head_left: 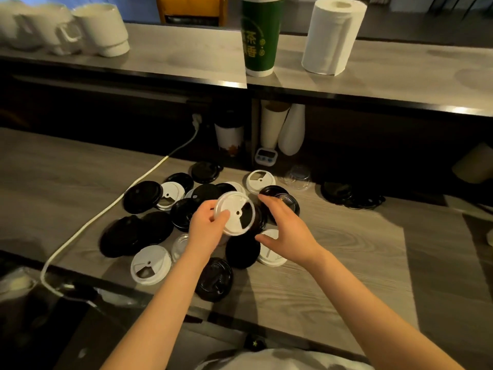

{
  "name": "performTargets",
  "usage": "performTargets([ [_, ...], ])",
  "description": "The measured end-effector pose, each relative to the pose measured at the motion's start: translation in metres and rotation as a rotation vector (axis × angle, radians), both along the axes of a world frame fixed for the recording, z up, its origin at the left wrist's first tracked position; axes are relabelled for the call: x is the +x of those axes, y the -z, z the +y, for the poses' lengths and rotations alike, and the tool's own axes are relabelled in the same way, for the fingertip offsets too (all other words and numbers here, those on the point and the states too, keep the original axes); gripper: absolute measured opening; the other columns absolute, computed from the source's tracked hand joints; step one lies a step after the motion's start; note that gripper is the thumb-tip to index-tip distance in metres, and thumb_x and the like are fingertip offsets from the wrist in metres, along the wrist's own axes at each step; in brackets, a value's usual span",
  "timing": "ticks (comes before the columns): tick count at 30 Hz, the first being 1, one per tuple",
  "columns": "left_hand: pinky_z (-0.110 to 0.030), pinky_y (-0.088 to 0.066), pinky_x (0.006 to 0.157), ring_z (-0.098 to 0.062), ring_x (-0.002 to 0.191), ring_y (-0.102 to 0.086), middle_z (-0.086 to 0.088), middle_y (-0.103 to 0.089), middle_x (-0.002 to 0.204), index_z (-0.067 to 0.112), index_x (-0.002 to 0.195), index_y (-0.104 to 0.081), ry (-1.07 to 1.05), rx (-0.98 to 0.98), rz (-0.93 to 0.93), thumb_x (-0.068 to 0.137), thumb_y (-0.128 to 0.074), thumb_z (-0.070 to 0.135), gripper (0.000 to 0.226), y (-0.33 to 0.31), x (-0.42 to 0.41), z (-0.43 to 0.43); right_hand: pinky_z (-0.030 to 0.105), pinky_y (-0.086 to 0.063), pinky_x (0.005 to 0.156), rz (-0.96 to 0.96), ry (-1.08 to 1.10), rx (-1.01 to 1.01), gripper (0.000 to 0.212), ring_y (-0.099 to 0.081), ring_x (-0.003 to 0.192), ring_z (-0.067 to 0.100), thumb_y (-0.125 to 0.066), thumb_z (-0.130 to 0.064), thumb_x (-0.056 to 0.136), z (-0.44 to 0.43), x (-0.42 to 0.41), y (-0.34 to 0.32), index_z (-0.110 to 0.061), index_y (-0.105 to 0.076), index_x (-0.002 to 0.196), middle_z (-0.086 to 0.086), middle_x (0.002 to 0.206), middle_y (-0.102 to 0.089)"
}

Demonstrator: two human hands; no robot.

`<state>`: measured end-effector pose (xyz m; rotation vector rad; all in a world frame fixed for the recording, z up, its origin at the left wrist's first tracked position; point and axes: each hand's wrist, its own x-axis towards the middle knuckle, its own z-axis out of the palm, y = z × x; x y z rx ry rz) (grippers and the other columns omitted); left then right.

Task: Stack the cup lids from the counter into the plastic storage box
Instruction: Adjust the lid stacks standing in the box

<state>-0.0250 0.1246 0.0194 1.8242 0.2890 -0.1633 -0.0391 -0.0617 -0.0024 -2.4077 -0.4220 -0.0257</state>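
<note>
the left hand (pixel 206 225) pinched a white lid (pixel 234 213) by its rim, tilted above the heap of lids (pixel 142 196) on the wood-grain counter (pixel 333 249). the right hand (pixel 285 228) was spread, fingers arched over black lids (pixel 242 251). nesting same-sized lids rim to rim would likely stack best. lids were thin, glossy plastic discs with sip openings. the storage box was out of view.

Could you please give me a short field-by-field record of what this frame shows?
left hand: holds a tilted white cup lid by its rim
right hand: open, fingers spread over the black lids
loose lids: black, white and clear, scattered and overlapping on the counter
storage box: not in view
upper shelf: green paper cup, paper towel roll, white mugs
</note>
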Motion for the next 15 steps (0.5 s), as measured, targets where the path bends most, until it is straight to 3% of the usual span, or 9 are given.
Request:
performTargets([
  [2,-0.044,-0.052,0.088,-0.024,0.1,-0.06,-0.007,-0.063,0.109,0.014,0.112,-0.054,-0.07,0.042,0.011,0.089,-0.058,0.011,0.023,0.002,-0.003,0.018,0.036,-0.035,0.11,0.053,-0.056,-0.164,0.074,-0.028,0.139,0.016,-0.069,-0.03,0.081,0.002,-0.005,0.015,-0.023,-0.032,0.145,-0.002,0.152,-0.03],
  [5,-0.044,-0.051,0.088,-0.024,0.099,-0.06,-0.003,-0.062,0.101,0.017,0.107,-0.053,-0.132,0.053,0.001,0.089,-0.057,0.009,0.02,0.006,-0.011,0.04,0.042,-0.014,0.119,0.166,-0.284,-0.527,0.082,-0.004,0.146,0.023,-0.064,-0.034,0.084,0.016,-0.013,0.038,-0.025,-0.016,0.15,0.002,0.159,-0.006],
  [7,-0.04,-0.05,0.087,-0.021,0.097,-0.058,0.001,-0.059,0.098,0.02,0.104,-0.051,-0.175,0.032,-0.006,0.089,-0.057,0.008,0.02,0.007,-0.019,0.049,0.045,-0.004,0.117,0.184,-0.358,-0.694,0.083,0.007,0.146,0.027,-0.059,-0.032,0.087,0.029,-0.016,0.05,-0.026,-0.006,0.151,0.003,0.159,0.004],
  [9,-0.037,-0.049,0.085,-0.019,0.096,-0.056,0.0,-0.058,0.101,0.021,0.106,-0.05,-0.194,0.041,-0.003,0.09,-0.057,0.008,0.021,0.009,-0.026,0.055,0.047,-0.001,0.116,0.215,-0.358,-0.769,0.075,0.008,0.145,0.03,-0.052,-0.03,0.092,0.04,-0.015,0.059,-0.025,-0.005,0.151,0.005,0.159,0.002],
  [12,-0.041,-0.05,0.086,-0.021,0.097,-0.057,-0.003,-0.059,0.104,0.021,0.106,-0.05,-0.224,0.053,0.002,0.09,-0.057,0.009,0.021,0.014,-0.034,0.063,0.047,-0.007,0.116,0.222,-0.321,-0.797,0.062,-0.004,0.145,0.031,-0.042,-0.034,0.098,0.047,-0.012,0.062,-0.024,-0.011,0.15,0.006,0.158,-0.012],
  [15,-0.042,-0.049,0.085,-0.02,0.095,-0.056,0.002,-0.058,0.096,0.021,0.104,-0.05,-0.253,0.049,0.016,0.09,-0.057,0.009,0.02,0.017,-0.038,0.066,0.042,-0.013,0.115,0.156,-0.27,-0.736,0.054,-0.015,0.144,0.03,-0.041,-0.034,0.098,0.043,-0.013,0.063,-0.023,-0.024,0.148,0.006,0.154,-0.025],
])
